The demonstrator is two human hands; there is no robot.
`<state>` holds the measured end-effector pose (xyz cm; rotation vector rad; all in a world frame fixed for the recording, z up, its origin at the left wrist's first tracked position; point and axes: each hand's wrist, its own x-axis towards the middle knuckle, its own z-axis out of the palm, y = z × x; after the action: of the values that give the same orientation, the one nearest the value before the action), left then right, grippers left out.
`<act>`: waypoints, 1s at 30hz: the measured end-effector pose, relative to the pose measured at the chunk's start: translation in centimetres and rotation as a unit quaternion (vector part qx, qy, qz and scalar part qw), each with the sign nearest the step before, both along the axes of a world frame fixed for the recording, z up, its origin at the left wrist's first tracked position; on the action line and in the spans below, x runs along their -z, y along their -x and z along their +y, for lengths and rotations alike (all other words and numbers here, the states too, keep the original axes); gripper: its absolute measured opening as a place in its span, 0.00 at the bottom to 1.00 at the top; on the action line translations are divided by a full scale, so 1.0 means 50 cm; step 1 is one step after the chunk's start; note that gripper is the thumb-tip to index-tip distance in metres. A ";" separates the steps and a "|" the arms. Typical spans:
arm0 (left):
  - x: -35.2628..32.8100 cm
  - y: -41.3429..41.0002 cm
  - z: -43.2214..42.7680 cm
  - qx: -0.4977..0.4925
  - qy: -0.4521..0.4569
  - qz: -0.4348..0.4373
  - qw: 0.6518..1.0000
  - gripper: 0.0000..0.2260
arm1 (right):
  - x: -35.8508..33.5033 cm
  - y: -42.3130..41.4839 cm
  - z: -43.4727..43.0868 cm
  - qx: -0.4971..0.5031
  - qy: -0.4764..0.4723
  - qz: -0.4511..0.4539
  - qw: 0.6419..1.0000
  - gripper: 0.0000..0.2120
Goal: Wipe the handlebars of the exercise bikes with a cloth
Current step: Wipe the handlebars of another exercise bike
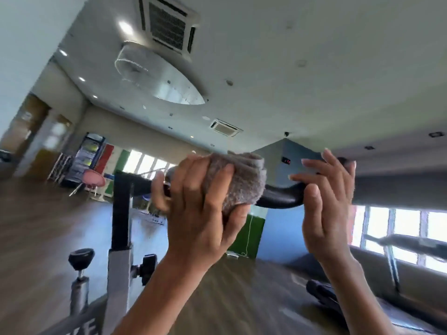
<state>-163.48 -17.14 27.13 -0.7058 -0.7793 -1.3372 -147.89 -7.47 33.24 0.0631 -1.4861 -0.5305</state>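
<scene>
A black handlebar (280, 195) of an exercise bike runs across the middle of the view. My left hand (200, 209) grips a grey fuzzy cloth (242, 182) wrapped around the bar. To the right, my right hand (326, 204) holds the bar's curved end, thumb in front and fingers loosely spread over the top. The two hands are a short gap apart, with bare bar between them. The bar under the cloth is hidden.
The bike's black stem (121, 209) and grey post (118, 274) with adjusting knobs (81, 258) stand at lower left. Another machine's bar (411, 243) sits at right before windows. Wooden floor, a pink chair (93, 178) and a drinks fridge (84, 158) lie beyond.
</scene>
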 end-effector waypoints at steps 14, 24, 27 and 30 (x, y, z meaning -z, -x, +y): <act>-0.108 -0.140 -0.156 -0.168 0.456 -0.169 0.858 0.20 | -0.037 -0.075 -0.031 0.148 0.005 -0.078 0.986 0.14; -0.169 -0.167 -0.173 -0.133 0.601 -0.297 0.730 0.21 | -0.095 -0.083 -0.077 0.183 0.132 -0.196 0.954 0.11; -0.160 -0.192 -0.177 -0.107 0.596 -0.343 0.718 0.23 | -0.092 -0.094 -0.088 0.206 0.171 -0.231 0.935 0.10; -0.153 -0.198 -0.200 -0.099 0.577 -0.411 0.699 0.24 | -0.105 -0.103 -0.092 0.202 0.191 -0.260 0.925 0.10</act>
<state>-153.58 -27.15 34.76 -0.9004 -2.4714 -0.7747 -142.72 -12.05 38.49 -0.4522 -2.1216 -0.5670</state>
